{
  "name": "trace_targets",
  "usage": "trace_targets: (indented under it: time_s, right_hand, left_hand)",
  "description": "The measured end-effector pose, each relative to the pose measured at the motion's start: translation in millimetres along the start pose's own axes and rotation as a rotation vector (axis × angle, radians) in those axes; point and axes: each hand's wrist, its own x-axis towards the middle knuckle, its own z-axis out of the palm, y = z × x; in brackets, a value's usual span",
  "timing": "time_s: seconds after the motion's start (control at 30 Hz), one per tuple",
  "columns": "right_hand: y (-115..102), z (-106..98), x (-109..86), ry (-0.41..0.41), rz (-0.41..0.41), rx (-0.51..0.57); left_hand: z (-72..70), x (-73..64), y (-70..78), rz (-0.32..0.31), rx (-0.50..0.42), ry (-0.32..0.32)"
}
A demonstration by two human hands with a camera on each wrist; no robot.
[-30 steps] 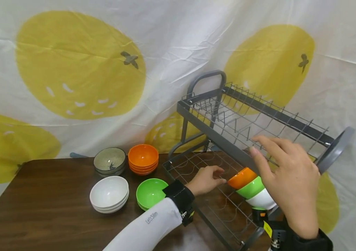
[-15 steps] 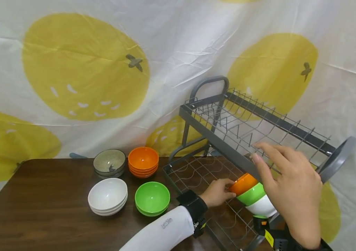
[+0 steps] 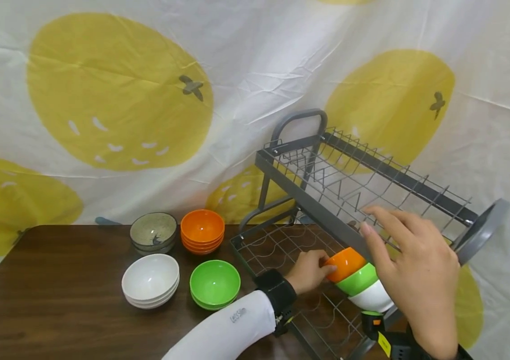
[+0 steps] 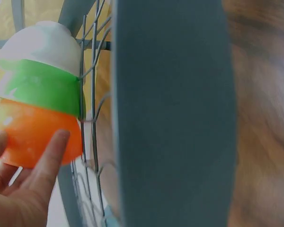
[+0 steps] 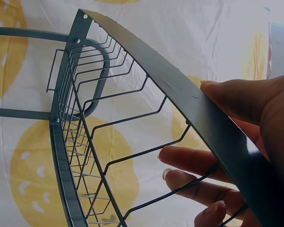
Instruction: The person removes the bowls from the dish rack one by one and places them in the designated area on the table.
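My left hand [image 3: 307,271] reaches under the upper tier and holds an orange bowl [image 3: 347,264] on the lower tier, with fingers and thumb at its side. In the left wrist view, fingers lie along the orange bowl [image 4: 38,135]. Nested beside it are a green bowl [image 4: 45,87] and a white bowl [image 4: 47,45], all tipped on their sides. My right hand [image 3: 421,270] grips the front rail of the grey two-tier dish rack [image 3: 309,200]. The right wrist view shows my thumb on one side of the rail [image 5: 180,90] and fingers on the other.
Left of the rack, on the dark wooden table [image 3: 70,300], stand stacks of grey patterned bowls [image 3: 153,231], orange bowls [image 3: 203,231], white bowls [image 3: 150,280] and green bowls [image 3: 215,284]. A white cloth with yellow fruit prints [image 3: 120,90] hangs behind.
My left hand has moved right, from just short of the orange bowl to holding it. My right hand has kept its place on the rack's rail.
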Motion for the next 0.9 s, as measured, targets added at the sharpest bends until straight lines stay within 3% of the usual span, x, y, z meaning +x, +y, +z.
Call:
trace_targets:
  time_s: [0.2, 0.37, 0.47, 0.6, 0.7, 0.9]
  right_hand:
    - [-3, 2, 0.6, -0.002, 0.000, 0.010]
    - [-4, 2, 1.6, 0.010, 0.003, 0.009]
    - [-6, 3, 2.2, 0.015, 0.008, 0.015]
    - [-6, 0, 1.3, 0.010, 0.023, 0.013]
    - [-4, -2, 0.4, 0.008, 0.035, 0.008]
    - [-3, -2, 0.1, -0.005, 0.040, 0.007]
  left_hand:
    - [-28.6, -6.7, -6.1, 0.059, -0.026, -0.050]
    - [-67.7, -16.2, -5.8, 0.209, 0.139, 0.006]
    - [-98.0, -31.7, -7.3, 0.338, 0.230, 0.022]
    - [-134.2, -53.1, -10.5, 0.457, 0.364, 0.022]
    - [-155.7, -62.3, -12.9, 0.510, 0.473, 0.049]
    - [-189.1, -72.1, -19.1, 0.578, 0.603, 0.115]
